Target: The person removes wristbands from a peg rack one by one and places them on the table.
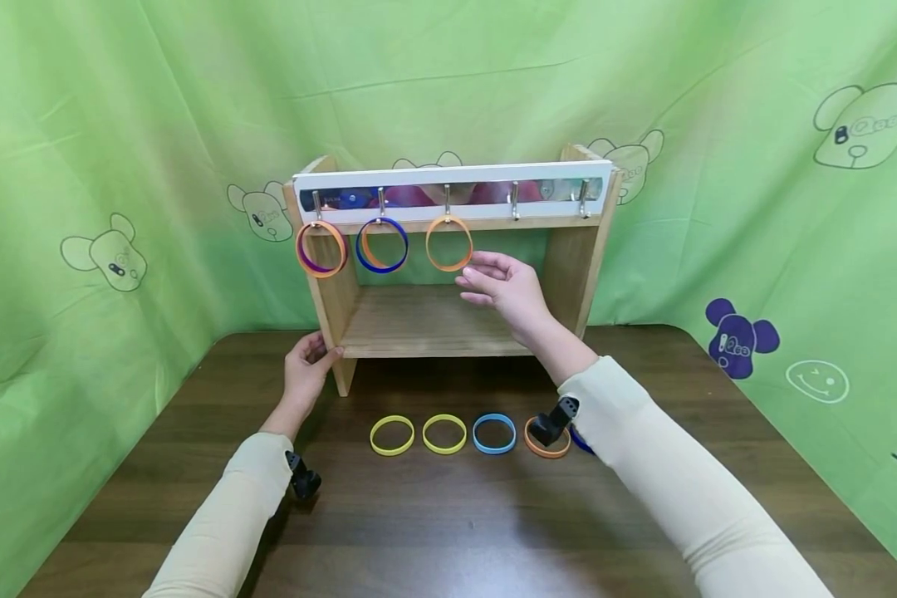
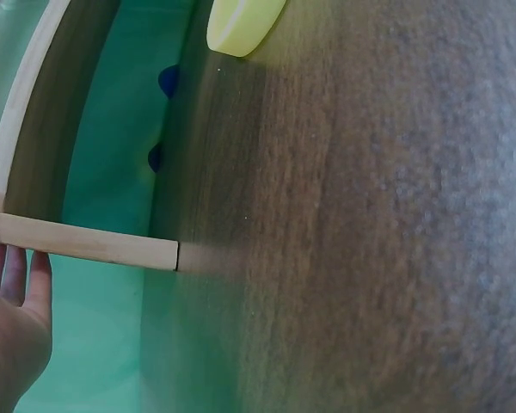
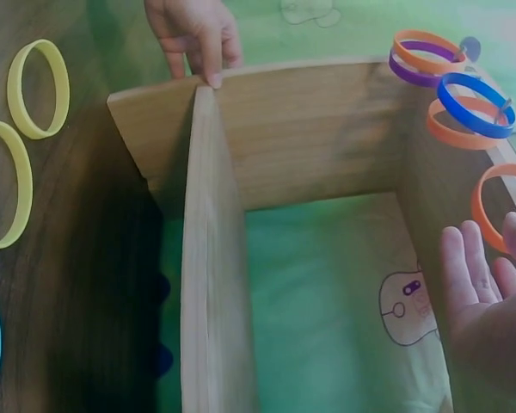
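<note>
Loosely spread at the right hand (image 1: 507,292), with the hanging orange ring (image 1: 446,269) just left of that grip — well apart from the left hand (image 1: 306,370), clasping the wooden shelf (image 1: 433,322).

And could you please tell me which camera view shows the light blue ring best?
The head view, where the light blue ring lies whole and uncovered on the table. The right wrist view cuts it off at the left edge; the left wrist view doesn't show it.
</note>
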A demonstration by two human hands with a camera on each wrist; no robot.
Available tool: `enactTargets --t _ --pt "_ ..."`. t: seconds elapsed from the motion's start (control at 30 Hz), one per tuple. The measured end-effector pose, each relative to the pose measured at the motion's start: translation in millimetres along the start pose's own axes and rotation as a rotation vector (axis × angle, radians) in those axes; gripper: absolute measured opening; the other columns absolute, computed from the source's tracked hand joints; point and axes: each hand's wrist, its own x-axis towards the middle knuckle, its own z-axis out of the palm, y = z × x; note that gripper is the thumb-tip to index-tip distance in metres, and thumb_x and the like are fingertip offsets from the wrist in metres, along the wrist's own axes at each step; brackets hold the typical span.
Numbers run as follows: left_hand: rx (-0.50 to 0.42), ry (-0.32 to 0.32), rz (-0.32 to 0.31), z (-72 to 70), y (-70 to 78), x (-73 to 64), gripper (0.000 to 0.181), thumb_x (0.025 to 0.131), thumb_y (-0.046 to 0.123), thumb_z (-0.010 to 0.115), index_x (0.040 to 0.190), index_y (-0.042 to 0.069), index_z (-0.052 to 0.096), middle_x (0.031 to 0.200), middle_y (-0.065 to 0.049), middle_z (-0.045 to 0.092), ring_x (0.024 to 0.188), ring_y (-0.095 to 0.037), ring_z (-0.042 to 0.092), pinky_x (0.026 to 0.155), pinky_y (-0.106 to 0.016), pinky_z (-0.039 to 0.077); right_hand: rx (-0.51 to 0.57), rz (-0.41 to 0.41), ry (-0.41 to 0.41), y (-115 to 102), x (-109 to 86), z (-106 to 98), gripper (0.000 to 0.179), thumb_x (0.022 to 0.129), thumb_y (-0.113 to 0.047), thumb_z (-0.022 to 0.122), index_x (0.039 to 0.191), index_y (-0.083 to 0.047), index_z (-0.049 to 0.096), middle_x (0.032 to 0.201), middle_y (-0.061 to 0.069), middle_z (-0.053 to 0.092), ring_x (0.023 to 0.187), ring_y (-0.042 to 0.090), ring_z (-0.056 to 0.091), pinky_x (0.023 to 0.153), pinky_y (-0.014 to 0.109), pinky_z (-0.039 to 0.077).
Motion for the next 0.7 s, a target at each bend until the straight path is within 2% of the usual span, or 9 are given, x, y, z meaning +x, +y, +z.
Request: enactTargets --t 0.27,0.53,0.7 --pt "0.018 -0.003 0.002 0.4 1.5 0.0 0.038 0.088 -0.004 0.067 0.123 -0.01 0.055 0.122 -0.026 0.057 0.107 -0.023 0.053 0.077 -0.017 0.048 0.023 0.008 0.023 -1.6 2.7 4.3 0.036 0.094 -0.005 0.064 0.126 0.006 0.054 0.112 0.018 0.064 0.092 0.023 0.068 0.08 0.033 0.055" --pt "0.022 -0.007 0.001 -0.9 0.8 0.9 0.038 0.088 -0.004 0.067 0.123 -0.011 0.055 0.122 -0.027 0.057 0.108 -0.025 0.054 0.077 -0.017 0.048 0.075 0.005 0.045 -3.8 2.9 8.8 0.022 0.093 -0.002 0.063 0.114 0.004 0.058 0.099 0.013 0.067 0.081 0.018 0.069 0.076 0.033 0.056" --pt "0.027 -0.017 0.003 -1.5 -0.4 1.6 0.039 0.088 -0.003 0.068 0.124 -0.01 0.055 0.123 -0.027 0.057 0.111 -0.027 0.053 0.076 -0.017 0.048 0.091 -0.002 0.049 -4.7 1.9 8.0 0.019 0.093 -0.002 0.063 0.111 0.003 0.058 0.096 0.012 0.067 0.08 0.017 0.069 0.075 0.032 0.056"
